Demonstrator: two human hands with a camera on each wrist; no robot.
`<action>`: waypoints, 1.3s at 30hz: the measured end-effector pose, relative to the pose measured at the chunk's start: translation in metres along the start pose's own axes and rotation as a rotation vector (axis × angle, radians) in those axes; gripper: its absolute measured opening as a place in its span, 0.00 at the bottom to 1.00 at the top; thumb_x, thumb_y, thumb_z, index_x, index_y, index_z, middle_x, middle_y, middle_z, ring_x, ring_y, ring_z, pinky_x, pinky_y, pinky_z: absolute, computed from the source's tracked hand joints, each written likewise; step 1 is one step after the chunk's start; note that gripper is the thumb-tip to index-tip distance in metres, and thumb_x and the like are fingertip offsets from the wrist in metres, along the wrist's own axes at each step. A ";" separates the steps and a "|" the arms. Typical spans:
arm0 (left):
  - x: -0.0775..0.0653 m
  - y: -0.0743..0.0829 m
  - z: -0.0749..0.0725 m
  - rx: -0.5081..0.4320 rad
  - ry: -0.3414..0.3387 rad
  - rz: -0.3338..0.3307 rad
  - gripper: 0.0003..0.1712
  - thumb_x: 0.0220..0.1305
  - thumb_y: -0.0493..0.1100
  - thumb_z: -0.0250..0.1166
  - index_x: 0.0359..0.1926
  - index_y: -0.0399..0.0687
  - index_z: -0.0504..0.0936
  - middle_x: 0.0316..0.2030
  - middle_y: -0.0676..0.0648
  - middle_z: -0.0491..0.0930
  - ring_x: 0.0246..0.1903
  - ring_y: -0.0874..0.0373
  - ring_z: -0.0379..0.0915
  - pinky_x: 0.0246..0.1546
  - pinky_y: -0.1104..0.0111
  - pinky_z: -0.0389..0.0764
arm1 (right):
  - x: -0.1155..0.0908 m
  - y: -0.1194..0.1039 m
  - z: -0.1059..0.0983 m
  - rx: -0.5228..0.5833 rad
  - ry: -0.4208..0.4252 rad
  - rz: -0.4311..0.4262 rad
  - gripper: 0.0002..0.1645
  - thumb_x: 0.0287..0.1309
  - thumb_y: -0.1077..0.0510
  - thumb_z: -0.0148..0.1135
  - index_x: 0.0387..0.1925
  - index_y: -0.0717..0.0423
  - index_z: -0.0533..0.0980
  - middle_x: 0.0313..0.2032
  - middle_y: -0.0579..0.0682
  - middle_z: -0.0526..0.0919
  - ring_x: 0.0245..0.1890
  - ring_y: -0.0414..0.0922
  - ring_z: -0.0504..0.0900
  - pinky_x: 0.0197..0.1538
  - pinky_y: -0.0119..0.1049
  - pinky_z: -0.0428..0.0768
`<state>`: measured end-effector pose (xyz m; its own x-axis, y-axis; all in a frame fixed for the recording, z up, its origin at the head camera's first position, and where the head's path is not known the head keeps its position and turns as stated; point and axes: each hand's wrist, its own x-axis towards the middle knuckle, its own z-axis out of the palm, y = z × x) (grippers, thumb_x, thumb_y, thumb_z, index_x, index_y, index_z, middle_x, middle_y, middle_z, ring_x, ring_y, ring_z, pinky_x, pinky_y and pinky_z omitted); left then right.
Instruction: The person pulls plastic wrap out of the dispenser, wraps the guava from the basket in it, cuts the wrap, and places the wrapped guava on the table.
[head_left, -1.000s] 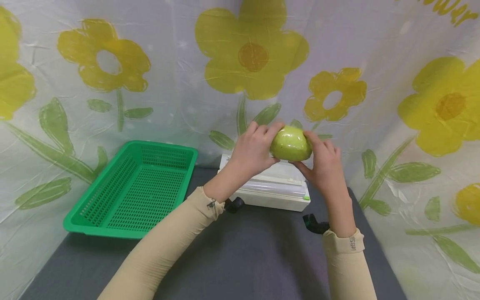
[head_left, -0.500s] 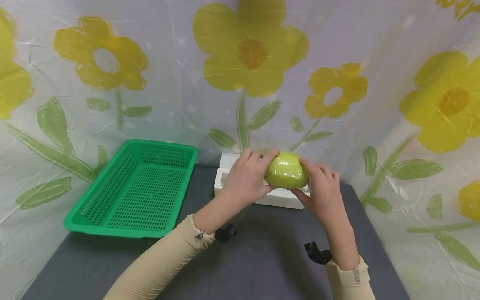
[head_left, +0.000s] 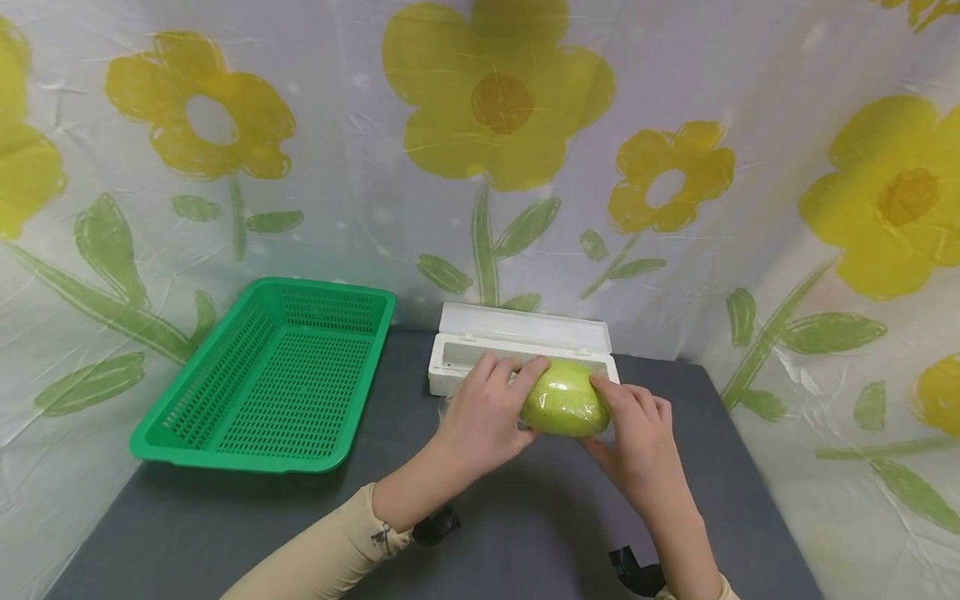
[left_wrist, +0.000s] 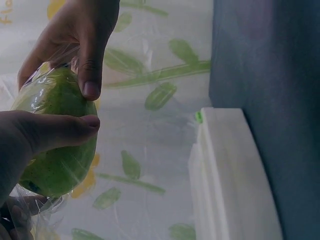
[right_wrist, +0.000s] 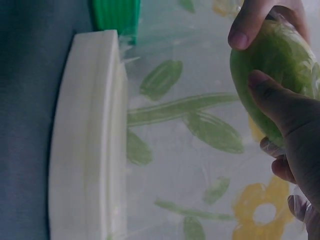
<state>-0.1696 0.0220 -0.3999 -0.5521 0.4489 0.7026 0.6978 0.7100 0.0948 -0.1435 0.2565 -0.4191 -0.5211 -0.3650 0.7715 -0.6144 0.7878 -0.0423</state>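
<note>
Both hands hold an oval green fruit (head_left: 566, 400) in front of a white cling film dispenser (head_left: 444, 372). My left hand (head_left: 480, 417) grips one end, my right hand (head_left: 641, 442) the other. Shiny clear film covers the fruit's skin. Loose film (left_wrist: 52, 212) hangs in crumpled folds beneath it in the left wrist view. There, both thumbs press the near side of the fruit (left_wrist: 57, 167), fingers curled behind. From the right wrist, wrinkled film also shows on the fruit (right_wrist: 280, 55). The dispenser's lid (head_left: 525, 323) stands raised at the back.
A green slotted plastic basket (head_left: 375, 358) stands at the left of the dark grey table (head_left: 517, 542). Behind hangs a flower-printed curtain (head_left: 337, 208), close to the table's back edge. Dark camera mounts (head_left: 437, 527) sit under the wrists.
Both hands have lowered the fruit and drawn it nearer the body, from above the dispenser to in front of it. The open dispenser now shows more. The basket stays put.
</note>
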 end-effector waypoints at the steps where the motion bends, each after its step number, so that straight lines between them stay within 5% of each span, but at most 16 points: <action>1: -0.002 0.001 0.001 -0.001 -0.003 0.000 0.51 0.37 0.50 0.91 0.64 0.48 0.78 0.46 0.43 0.85 0.43 0.48 0.78 0.41 0.61 0.84 | -0.003 -0.001 0.001 0.003 -0.002 0.004 0.63 0.15 0.73 0.94 0.64 0.64 0.74 0.49 0.59 0.86 0.47 0.61 0.80 0.45 0.57 0.71; 24: -0.070 0.021 0.046 0.041 -0.172 -0.094 0.54 0.33 0.58 0.92 0.63 0.50 0.78 0.42 0.48 0.85 0.38 0.54 0.75 0.38 0.64 0.82 | -0.084 -0.004 0.038 0.008 -0.101 0.055 0.61 0.13 0.66 0.94 0.62 0.61 0.77 0.46 0.53 0.87 0.44 0.51 0.81 0.43 0.49 0.73; 33: -0.090 0.019 0.062 0.022 -0.230 -0.154 0.55 0.33 0.60 0.91 0.63 0.48 0.77 0.41 0.48 0.84 0.39 0.54 0.74 0.40 0.63 0.81 | -0.104 -0.003 0.058 0.015 -0.180 0.090 0.58 0.21 0.60 0.94 0.63 0.59 0.77 0.51 0.51 0.87 0.46 0.48 0.82 0.46 0.47 0.74; 39: -0.102 0.015 0.075 -0.014 -0.339 -0.222 0.56 0.39 0.63 0.89 0.67 0.49 0.75 0.44 0.47 0.84 0.42 0.53 0.73 0.42 0.61 0.82 | -0.112 -0.003 0.070 0.046 -0.252 0.154 0.57 0.27 0.57 0.93 0.66 0.55 0.77 0.53 0.48 0.87 0.48 0.47 0.81 0.48 0.46 0.72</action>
<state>-0.1371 0.0270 -0.5230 -0.8078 0.4401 0.3921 0.5492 0.8036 0.2295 -0.1248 0.2603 -0.5504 -0.7370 -0.3593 0.5725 -0.5402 0.8222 -0.1794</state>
